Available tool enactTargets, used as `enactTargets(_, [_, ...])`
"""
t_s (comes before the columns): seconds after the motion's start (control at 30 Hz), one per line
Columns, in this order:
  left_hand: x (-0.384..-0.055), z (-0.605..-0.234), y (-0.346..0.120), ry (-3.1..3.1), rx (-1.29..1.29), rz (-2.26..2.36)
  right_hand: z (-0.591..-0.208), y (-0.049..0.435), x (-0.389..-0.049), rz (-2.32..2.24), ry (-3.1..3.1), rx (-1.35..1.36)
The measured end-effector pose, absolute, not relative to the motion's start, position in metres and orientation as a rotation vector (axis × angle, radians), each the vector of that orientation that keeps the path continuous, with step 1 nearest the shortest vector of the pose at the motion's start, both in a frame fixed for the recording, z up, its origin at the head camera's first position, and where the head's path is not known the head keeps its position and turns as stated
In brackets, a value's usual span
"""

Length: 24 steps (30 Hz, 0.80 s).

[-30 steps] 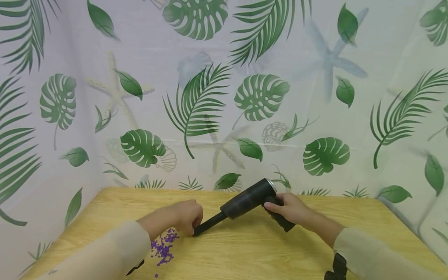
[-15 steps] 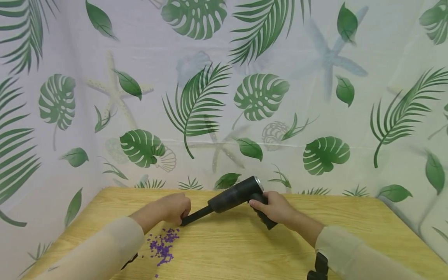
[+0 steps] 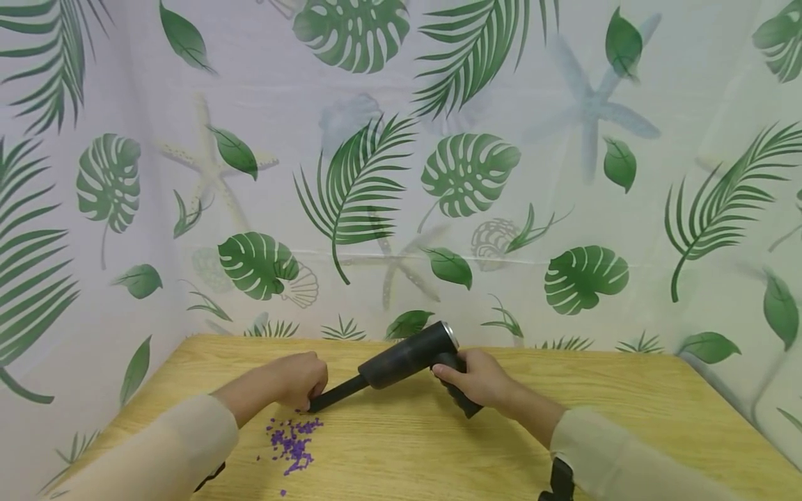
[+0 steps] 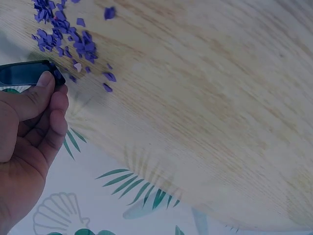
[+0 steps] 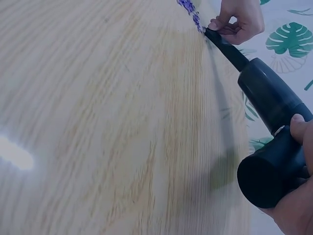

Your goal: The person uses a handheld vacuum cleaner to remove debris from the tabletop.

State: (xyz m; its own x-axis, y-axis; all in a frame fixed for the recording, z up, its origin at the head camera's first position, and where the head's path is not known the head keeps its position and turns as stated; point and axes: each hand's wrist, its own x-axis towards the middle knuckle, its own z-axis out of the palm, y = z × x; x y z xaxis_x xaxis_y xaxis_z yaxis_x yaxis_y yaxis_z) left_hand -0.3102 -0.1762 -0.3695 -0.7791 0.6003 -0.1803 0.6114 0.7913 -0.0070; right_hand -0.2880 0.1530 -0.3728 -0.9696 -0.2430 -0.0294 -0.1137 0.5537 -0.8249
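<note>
A black handheld vacuum cleaner [image 3: 407, 358] slants down to the left above the table in the head view. Its pistol handle is in my right hand [image 3: 485, 379], the thumb lying near the top of the grip. My left hand [image 3: 294, 379] pinches the end of the narrow nozzle [image 3: 338, 394] between thumb and fingers. Just beyond that end lies a scatter of small purple scraps [image 3: 293, 445]. The left wrist view has the nozzle tip [image 4: 57, 73] right beside the scraps [image 4: 61, 32], with one pale pink bit among them. In the right wrist view the round handle base [image 5: 261, 181] faces the camera.
The wooden table [image 3: 401, 459] runs back to a leaf-printed white cloth [image 3: 388, 174] hanging behind and at both sides. A few single scraps lie apart from the pile, one toward the front edge [image 3: 283, 492].
Both hands have shifted left together with the vacuum cleaner, bringing the nozzle tip close to the purple scraps. The tip rose slightly, then came down again.
</note>
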Motion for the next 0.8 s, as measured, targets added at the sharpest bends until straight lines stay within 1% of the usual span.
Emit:
enactTargets(0.27, [-0.305,-0.37,-0.201,2.834,1.008,-0.065,-0.372,0.132,-0.287,-1.38,2.629,-0.338])
enactTargets(0.5, [-0.299,-0.37,-0.226,2.842,0.997,-0.045,-0.372,0.109,-0.286,-1.357,2.647,-0.407])
enactTargets(0.67, [-0.291,-0.371,-0.243,2.834,1.069,0.095,-0.372,0.097,-0.287,-1.342,2.645,-0.447])
enactTargets(0.8, [-0.288,-0.372,-0.244,2.807,1.125,0.204,-0.37,0.099,-0.289,-1.313,2.675,-0.452])
